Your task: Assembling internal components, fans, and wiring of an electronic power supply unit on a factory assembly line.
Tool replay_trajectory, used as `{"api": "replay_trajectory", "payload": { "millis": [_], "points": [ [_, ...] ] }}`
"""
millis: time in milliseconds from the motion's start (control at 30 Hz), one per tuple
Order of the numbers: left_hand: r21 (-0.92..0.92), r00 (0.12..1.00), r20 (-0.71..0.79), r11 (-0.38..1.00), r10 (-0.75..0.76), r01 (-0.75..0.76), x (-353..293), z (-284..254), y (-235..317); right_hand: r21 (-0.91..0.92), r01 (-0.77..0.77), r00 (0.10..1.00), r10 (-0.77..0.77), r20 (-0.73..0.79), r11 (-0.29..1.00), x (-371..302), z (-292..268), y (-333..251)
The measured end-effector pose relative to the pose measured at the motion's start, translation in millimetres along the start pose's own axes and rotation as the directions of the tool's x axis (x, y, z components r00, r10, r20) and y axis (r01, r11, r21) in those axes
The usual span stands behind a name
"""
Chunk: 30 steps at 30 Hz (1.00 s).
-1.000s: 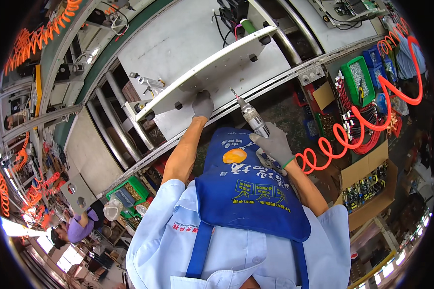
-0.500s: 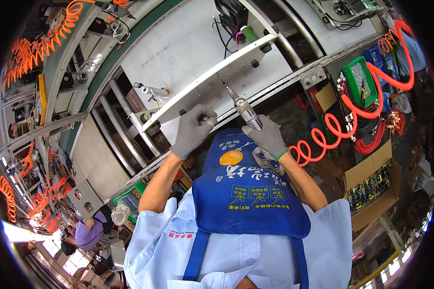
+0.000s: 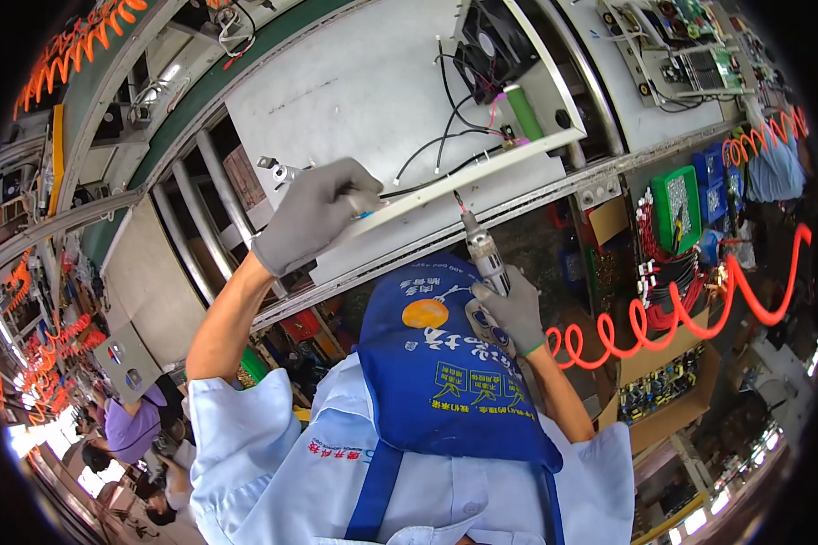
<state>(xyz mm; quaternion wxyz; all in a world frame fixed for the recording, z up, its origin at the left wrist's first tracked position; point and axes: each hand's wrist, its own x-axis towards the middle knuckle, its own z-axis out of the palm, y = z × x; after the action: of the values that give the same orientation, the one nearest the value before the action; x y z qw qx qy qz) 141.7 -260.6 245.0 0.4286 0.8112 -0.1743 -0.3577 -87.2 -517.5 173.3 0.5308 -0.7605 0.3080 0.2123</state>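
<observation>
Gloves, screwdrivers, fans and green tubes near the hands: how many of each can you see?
Grey gloves: 2, on the left hand and the right hand
Powered screwdriver: 1, in the right hand
Black fan: 1
Green tube: 1
Total: 5

We count: one fan (image 3: pixel 493 47) at twelve o'clock; two gloved hands; one screwdriver (image 3: pixel 482 250); one cardboard box (image 3: pixel 668 392) at four o'clock.

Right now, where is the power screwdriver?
In the head view, the power screwdriver sits just right of centre, held in the gloved right hand, its tip up against the near edge of the white metal panel.
</observation>
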Motion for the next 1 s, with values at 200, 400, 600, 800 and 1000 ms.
{"api": "replay_trajectory", "payload": {
  "millis": [200, 400, 600, 800, 1000],
  "points": [
    [-0.187, 0.969, 0.245, 0.979, -0.038, 0.085, 30.1, 4.3, -49.3, -0.075, -0.046, 0.999, 0.045, -0.013, 0.996, 0.1, 0.7, -7.3],
    [-0.105, 0.878, 0.474, 0.986, -0.068, 0.133, 48.3, 4.3, -47.9, -0.115, -0.062, 0.998, 0.058, -0.039, 0.992, -3.4, 2.2, -14.2],
    [-0.06, 0.846, 0.533, 0.997, -0.001, 0.038, 63.4, 5.6, -55.5, -0.123, -0.063, 0.998, 0.061, -0.022, 0.99, -2.0, 1.3, -15.5],
    [-0.072, 0.791, 0.612, 0.995, -0.009, 0.068, 73.2, 5.6, -58.9, -0.124, -0.084, 0.996, 0.08, -0.035, 0.989, 1.1, 3.4, -21.6],
    [-0.106, 0.803, 0.596, 0.991, -0.001, 0.079, 77.1, 9.3, -69.2, -0.135, -0.117, 0.993, 0.113, -0.034, 0.984, -2.1, 1.3, -16.2]
  ]
}}
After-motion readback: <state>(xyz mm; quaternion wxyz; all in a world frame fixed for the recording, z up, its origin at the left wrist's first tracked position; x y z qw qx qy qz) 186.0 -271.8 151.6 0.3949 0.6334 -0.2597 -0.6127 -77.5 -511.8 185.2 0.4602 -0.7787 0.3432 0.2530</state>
